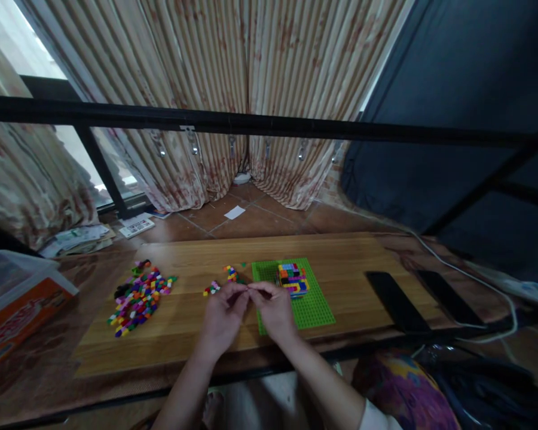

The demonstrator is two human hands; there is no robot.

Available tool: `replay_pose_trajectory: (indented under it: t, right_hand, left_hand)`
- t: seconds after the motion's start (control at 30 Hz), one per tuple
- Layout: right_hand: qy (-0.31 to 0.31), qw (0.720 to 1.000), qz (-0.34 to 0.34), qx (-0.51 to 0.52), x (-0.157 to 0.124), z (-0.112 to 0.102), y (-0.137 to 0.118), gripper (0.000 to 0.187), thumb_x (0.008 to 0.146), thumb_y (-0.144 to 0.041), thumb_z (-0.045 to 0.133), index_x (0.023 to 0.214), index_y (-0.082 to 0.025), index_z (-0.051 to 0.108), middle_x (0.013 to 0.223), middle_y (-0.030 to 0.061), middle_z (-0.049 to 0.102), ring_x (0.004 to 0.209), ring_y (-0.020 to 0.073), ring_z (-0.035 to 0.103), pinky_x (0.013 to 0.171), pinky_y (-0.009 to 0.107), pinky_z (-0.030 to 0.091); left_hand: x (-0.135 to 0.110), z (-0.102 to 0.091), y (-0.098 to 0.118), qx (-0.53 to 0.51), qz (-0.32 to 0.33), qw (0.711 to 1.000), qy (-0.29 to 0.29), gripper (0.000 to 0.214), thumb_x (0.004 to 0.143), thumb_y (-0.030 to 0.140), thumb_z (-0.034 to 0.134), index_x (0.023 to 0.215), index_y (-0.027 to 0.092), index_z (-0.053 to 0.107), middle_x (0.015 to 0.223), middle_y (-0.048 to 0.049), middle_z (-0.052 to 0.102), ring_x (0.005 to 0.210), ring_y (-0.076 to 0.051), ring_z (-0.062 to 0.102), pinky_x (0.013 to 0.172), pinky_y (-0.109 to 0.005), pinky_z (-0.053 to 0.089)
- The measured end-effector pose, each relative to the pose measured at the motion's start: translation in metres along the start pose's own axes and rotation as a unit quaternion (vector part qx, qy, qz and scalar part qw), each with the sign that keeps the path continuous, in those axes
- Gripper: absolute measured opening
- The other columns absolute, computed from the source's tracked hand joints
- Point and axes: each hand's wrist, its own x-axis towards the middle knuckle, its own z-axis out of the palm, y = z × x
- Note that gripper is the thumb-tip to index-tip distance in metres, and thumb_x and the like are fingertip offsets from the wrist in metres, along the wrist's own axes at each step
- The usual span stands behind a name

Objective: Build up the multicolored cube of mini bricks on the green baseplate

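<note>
My left hand (222, 316) and my right hand (275, 310) meet fingertip to fingertip above the wooden board (197, 334), both pinched around something too small to make out. Just right of them lies a green baseplate (311, 307) carrying a multicoloured block stack (292, 279). A small cluster of loose bricks (230, 273) and another little cluster (211, 289) lie just beyond my left hand. A large pile of coloured bricks (138, 298) sits at the board's left.
Two dark phones (397, 301) (448, 297) lie at the board's right, with a white cable (457, 266) behind. A plastic box (13, 298) stands at the left. Curtains, a black rail (269, 122) and papers on the tiled floor are beyond.
</note>
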Motion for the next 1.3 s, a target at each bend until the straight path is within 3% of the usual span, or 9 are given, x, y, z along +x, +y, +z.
replay_pose_trajectory:
  t: [0.17,0.3,0.57,0.73,0.8,0.97,1.3]
  right_hand:
    - [-0.068,0.982,-0.101,-0.142,-0.002,-0.032,-0.017,0.013,0.084,-0.026,0.062,0.077,-0.023,0.073,0.074,0.001,0.069,0.07,0.016,0.064,0.067,0.027,0.049]
    - [-0.101,0.965,-0.145,-0.192,-0.004,-0.054,-0.027,0.017,0.087,-0.021,0.059,0.084,-0.026,0.075,0.079,0.0017,0.071,0.075,0.0163,0.066,0.07,0.027,0.049]
    - [-0.073,0.971,-0.126,-0.188,-0.009,-0.099,-0.03,0.017,0.087,-0.025,0.058,0.085,-0.026,0.074,0.087,0.0029,0.074,0.082,0.0184,0.069,0.075,0.03,0.053]
    - [0.006,0.973,-0.106,-0.206,0.016,-0.139,-0.027,0.016,0.084,-0.032,0.061,0.088,-0.022,0.073,0.086,0.0055,0.074,0.076,0.02,0.069,0.071,0.032,0.054]
    - [0.009,0.968,-0.112,-0.224,0.028,-0.148,-0.027,0.017,0.084,-0.032,0.061,0.089,-0.021,0.073,0.086,0.0062,0.074,0.076,0.0205,0.069,0.072,0.033,0.054]
    - [-0.067,0.947,-0.169,-0.264,0.043,-0.143,-0.028,0.019,0.089,-0.028,0.054,0.087,-0.023,0.072,0.088,0.0043,0.072,0.083,0.0194,0.067,0.077,0.031,0.051]
    - [-0.112,0.911,-0.224,-0.329,0.049,-0.133,-0.014,0.016,0.093,-0.023,0.055,0.089,-0.024,0.071,0.091,0.004,0.068,0.091,0.0203,0.062,0.082,0.033,0.049]
  left_hand:
    - [-0.002,0.014,0.012,-0.145,-0.129,0.981,-0.003,0.025,0.062,0.036,0.078,0.07,0.014,0.068,0.067,-0.0017,0.07,0.063,-0.012,0.063,0.064,-0.023,0.054]
    - [-0.004,0.028,0.021,-0.199,-0.183,0.963,0.004,0.031,0.054,0.033,0.085,0.07,0.013,0.067,0.065,-0.0017,0.069,0.063,-0.012,0.065,0.064,-0.022,0.054]
    - [-0.011,0.064,0.028,-0.215,-0.193,0.957,-0.038,0.029,0.056,0.031,0.085,0.072,0.013,0.068,0.067,-0.0025,0.071,0.065,-0.012,0.067,0.066,-0.023,0.055]
    - [-0.006,0.075,0.024,-0.19,-0.183,0.964,-0.029,0.023,0.062,0.029,0.08,0.073,0.013,0.069,0.067,-0.0033,0.071,0.065,-0.012,0.066,0.065,-0.021,0.052]
    - [-0.002,0.075,0.022,-0.18,-0.166,0.97,-0.011,0.019,0.064,0.028,0.077,0.073,0.014,0.069,0.068,-0.0029,0.072,0.066,-0.012,0.067,0.064,-0.021,0.052]
    - [0.008,0.076,0.014,-0.15,-0.135,0.979,0.014,0.014,0.067,0.027,0.073,0.074,0.015,0.068,0.067,-0.0013,0.071,0.067,-0.014,0.067,0.065,-0.023,0.052]
    - [0.013,0.075,0.013,-0.144,-0.119,0.982,0.027,0.016,0.068,0.027,0.073,0.075,0.014,0.069,0.065,-0.0011,0.07,0.063,-0.013,0.065,0.064,-0.023,0.053]
